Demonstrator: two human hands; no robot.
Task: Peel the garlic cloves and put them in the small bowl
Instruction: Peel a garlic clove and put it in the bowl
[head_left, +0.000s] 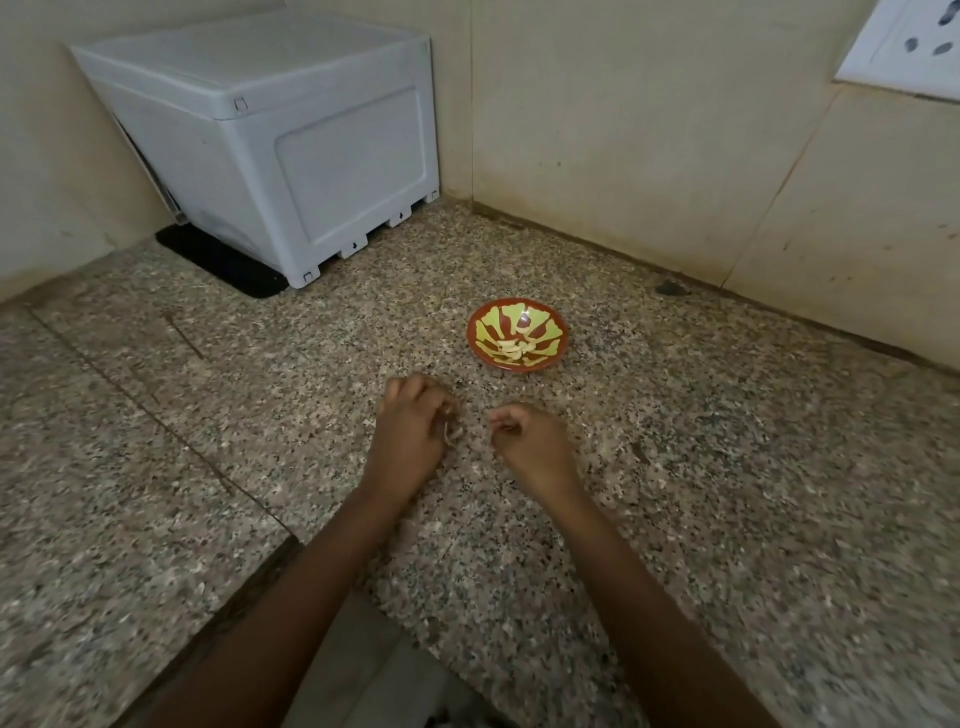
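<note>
Hands (410, 431) close together, garlic clove (453, 433) in left, small bowl (474, 332) beyond.

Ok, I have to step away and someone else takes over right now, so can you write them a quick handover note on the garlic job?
Left hand: fingers curled round a garlic clove, which looks part-peeled, just above the counter.
Right hand: fingers curled, close beside the left, nothing clearly in them.
Small bowl: on the counter just beyond the hands, with several peeled cloves inside.
Done: those cloves.
Left: finish the clove in hand and drop it in the bowl. I can make out no other unpeeled cloves on the speckled counter.
</note>
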